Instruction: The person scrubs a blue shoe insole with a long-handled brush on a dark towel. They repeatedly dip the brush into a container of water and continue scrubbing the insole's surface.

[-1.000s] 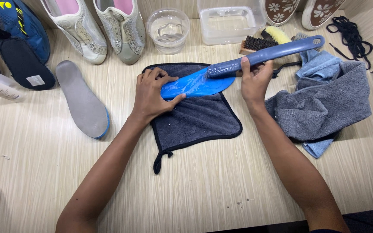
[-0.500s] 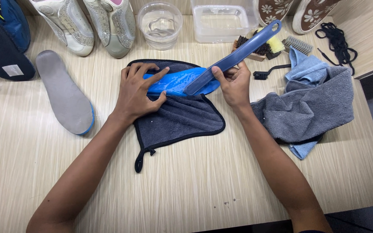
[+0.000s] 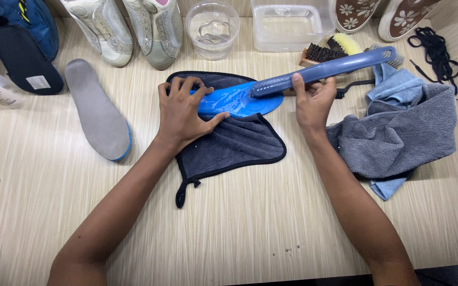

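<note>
Gripped firmly in the right hand (image 3: 311, 103), a long blue brush (image 3: 324, 71) is being held with fingers curled shut around its handle, its near end resting on a wet blue insole (image 3: 234, 100). That insole is being pinned flat by the left hand (image 3: 184, 111), palm down and fingers spread, not closed around anything. Both are being supported on a wooden table (image 3: 239, 228), the biggest thing in view. To the right, a grey towel (image 3: 398, 137) is lying bunched over a lighter blue cloth (image 3: 393, 87). Under the insole, a dark microfibre cloth (image 3: 234, 145) is spread out. At the far edge, a pair of white shoes (image 3: 133, 26) is being kept beside a clear rectangular tub (image 3: 292, 24) and a round clear bowl (image 3: 213, 26). A grey insole (image 3: 96, 111) is lying well left of the hands. Black laces (image 3: 436, 53) are coiled at far right, and a small bristle brush (image 3: 319, 53) is sitting just behind the blue one.
</note>
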